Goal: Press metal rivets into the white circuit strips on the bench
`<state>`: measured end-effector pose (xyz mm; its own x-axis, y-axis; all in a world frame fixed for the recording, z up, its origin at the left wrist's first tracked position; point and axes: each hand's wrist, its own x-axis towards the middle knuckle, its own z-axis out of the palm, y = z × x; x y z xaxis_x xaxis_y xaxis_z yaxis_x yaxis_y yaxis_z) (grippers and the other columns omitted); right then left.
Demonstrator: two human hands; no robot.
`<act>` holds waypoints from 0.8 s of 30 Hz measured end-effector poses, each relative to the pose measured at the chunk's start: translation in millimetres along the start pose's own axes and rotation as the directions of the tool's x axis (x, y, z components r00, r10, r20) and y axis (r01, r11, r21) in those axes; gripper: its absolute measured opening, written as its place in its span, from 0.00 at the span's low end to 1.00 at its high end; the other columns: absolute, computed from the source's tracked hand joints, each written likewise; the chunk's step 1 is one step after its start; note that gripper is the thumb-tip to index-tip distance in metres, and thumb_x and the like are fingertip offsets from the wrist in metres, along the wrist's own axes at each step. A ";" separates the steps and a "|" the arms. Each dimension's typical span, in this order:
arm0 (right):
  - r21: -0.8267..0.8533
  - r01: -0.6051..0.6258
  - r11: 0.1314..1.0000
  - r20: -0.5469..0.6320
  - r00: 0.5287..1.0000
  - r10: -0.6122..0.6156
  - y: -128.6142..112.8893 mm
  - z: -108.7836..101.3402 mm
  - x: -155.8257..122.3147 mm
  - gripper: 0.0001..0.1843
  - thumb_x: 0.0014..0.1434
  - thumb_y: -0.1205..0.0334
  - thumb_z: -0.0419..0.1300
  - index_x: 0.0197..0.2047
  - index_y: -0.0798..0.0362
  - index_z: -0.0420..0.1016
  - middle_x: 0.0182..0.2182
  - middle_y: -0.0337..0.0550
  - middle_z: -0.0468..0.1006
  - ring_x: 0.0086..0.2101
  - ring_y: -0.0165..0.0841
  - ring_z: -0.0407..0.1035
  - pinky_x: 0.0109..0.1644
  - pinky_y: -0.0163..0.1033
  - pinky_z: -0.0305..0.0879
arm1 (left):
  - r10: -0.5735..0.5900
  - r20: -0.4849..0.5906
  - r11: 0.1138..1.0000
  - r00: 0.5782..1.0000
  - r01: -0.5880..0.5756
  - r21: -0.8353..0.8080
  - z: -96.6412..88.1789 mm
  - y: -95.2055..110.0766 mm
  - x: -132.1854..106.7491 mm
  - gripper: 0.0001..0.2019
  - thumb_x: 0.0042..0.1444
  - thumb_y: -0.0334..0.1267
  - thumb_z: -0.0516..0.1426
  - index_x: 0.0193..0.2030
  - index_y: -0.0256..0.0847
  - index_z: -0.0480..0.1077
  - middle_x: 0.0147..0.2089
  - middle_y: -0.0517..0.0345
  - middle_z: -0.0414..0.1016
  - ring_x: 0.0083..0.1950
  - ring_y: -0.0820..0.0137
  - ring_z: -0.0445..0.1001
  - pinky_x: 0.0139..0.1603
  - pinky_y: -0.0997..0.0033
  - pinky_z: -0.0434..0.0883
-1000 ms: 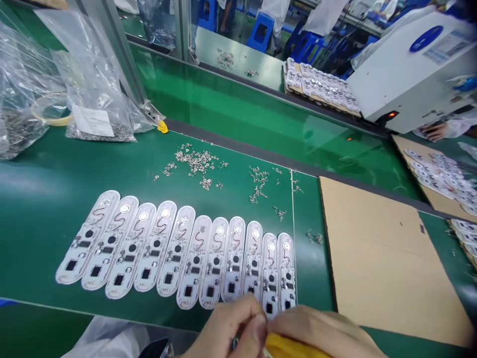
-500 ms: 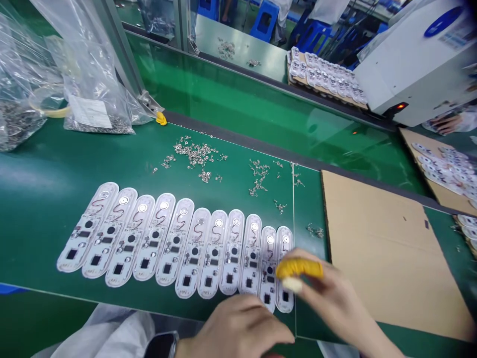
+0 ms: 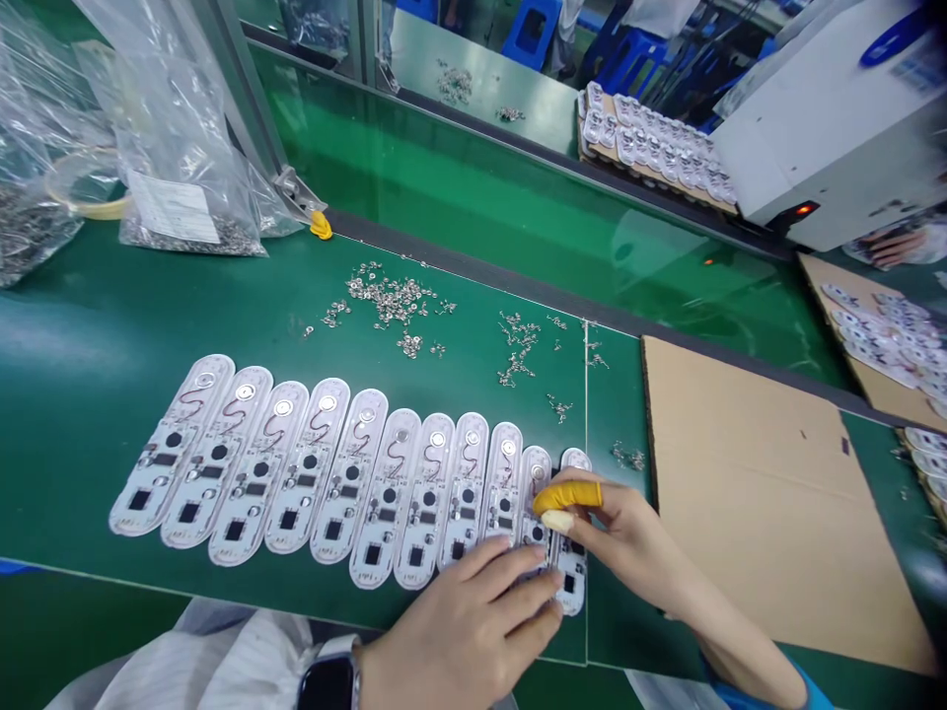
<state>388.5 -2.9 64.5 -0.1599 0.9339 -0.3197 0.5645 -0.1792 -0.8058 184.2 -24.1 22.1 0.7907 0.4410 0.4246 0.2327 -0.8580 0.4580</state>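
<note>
A row of several long white rounded casings [image 3: 370,473] with circuit boards lies on the green table. My left hand [image 3: 480,611] rests with its fingers stretched across the lower parts of casings near the right end. Over the second casing from the right [image 3: 537,461], my right hand [image 3: 599,518] has its thumb and index finger pinched together. A yellow finger cot covers the index finger, a pale one the thumb. Whatever lies between those fingertips is hidden. The rightmost casing [image 3: 575,562] is partly covered by my right hand.
Small metal parts [image 3: 392,296] lie in scattered heaps behind the row. A cardboard sheet [image 3: 769,493] is at the right. Clear bags of metal parts [image 3: 184,202] stand at the back left. Beyond the dark rail [image 3: 480,261] are more boards and a white machine [image 3: 806,138].
My left hand has flattened, its fingers now spread onto the casings. My right hand has moved left and up, onto the second casing from the right. The rightmost casing has shifted slightly.
</note>
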 end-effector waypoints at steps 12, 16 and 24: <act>-0.075 0.025 0.997 0.125 0.992 -0.016 -7.2 -7.7 8.7 0.09 0.56 0.66 0.55 0.30 0.50 0.77 0.32 0.43 0.77 0.32 0.34 0.72 0.32 0.36 0.70 | -0.009 0.013 1.000 1.000 0.010 -0.017 1.9 -1.5 0.2 0.11 0.67 0.32 0.49 0.50 0.37 0.70 0.56 0.61 0.71 0.60 0.67 0.63 0.65 0.64 0.55; -0.118 0.061 0.991 0.131 0.990 -0.046 -6.5 -7.6 12.6 0.11 0.55 0.69 0.53 0.31 0.51 0.77 0.32 0.44 0.77 0.31 0.34 0.72 0.30 0.36 0.69 | -0.014 0.010 1.000 1.000 0.014 -0.023 1.8 -0.6 0.8 0.11 0.66 0.32 0.50 0.51 0.36 0.70 0.57 0.61 0.71 0.60 0.67 0.63 0.65 0.64 0.55; -0.134 0.099 0.986 0.178 0.981 -0.074 -9.0 -6.7 16.4 0.09 0.56 0.68 0.55 0.30 0.52 0.77 0.31 0.44 0.76 0.29 0.32 0.71 0.31 0.35 0.68 | -0.016 0.016 0.999 1.000 0.017 -0.032 -1.2 -2.0 4.1 0.10 0.66 0.32 0.50 0.49 0.37 0.71 0.55 0.63 0.72 0.59 0.70 0.65 0.64 0.67 0.57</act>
<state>386.2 16.1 69.9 -0.3431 0.8746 -0.3427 0.6495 -0.0427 -0.7591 186.3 -20.2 23.9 0.7956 0.4508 0.4048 0.2277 -0.8416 0.4897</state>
